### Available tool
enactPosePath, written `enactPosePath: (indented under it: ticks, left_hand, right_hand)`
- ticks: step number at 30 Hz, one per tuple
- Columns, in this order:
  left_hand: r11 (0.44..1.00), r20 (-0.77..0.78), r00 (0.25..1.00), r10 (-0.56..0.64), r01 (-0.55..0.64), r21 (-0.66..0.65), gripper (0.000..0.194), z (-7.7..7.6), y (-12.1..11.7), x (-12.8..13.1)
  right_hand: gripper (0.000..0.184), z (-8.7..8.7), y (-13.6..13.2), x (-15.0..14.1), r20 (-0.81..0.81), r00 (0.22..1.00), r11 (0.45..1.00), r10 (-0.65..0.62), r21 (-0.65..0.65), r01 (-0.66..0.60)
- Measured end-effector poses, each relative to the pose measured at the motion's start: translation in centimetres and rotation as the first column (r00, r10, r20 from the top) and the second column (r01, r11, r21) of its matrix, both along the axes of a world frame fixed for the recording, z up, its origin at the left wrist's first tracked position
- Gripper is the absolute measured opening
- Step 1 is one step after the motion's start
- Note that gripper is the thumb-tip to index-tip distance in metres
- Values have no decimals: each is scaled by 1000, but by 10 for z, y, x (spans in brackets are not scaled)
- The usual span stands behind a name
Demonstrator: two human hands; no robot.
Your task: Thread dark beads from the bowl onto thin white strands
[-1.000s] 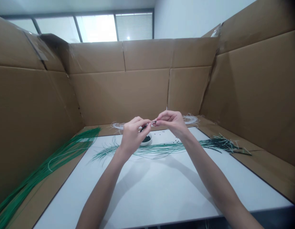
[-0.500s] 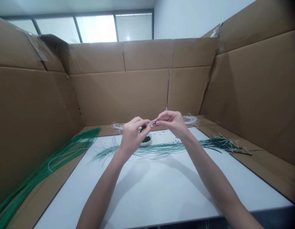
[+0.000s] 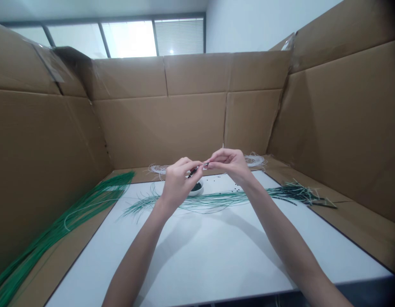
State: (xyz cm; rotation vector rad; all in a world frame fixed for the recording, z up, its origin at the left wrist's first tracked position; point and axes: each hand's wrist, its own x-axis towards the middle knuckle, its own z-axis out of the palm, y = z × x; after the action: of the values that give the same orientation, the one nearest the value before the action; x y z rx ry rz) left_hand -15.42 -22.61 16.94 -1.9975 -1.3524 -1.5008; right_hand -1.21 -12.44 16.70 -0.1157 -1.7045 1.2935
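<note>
My left hand (image 3: 179,184) and my right hand (image 3: 228,164) are raised close together above the far part of a white board (image 3: 197,251). Between their fingertips runs a short, thin pale wire (image 3: 200,167) strung with dark beads. Thumb and fingers of each hand pinch it. Just under my left hand sits a small white bowl (image 3: 196,190) holding dark beads, partly hidden by that hand. Several loose dark beads (image 3: 227,188) lie on the board below my right hand, beyond a spread of thin green wires (image 3: 210,199).
A long bundle of green wires (image 3: 72,217) lies on cardboard at the left. Beaded wires (image 3: 296,193) cross the board's right edge. White wire coils (image 3: 157,169) lie behind the board. Cardboard walls (image 3: 159,132) surround the work surface on three sides.
My hands have shifted only slightly, with the beaded wire still pinched between them. The view has tilted a little.
</note>
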Motion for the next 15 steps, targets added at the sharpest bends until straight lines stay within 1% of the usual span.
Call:
enactPosePath:
  ticks: [4,11,15]
  left_hand:
    - [1000,-16,1000,3,-2,18,12,-1,2,-2]
    - [986,-135,987,88,-68,150,12,-3,6,-3]
    - [983,-151,984,95,-69,171,11,-4,6,-3]
  right_hand:
    - [13,1,-2,1,10,1000,1000,1,23,-1]
    - [13,0,-5,0,-31,998,994,-49,95,52]
    - [12,-1,-4,-1,-42,998,993,-56,103,60]
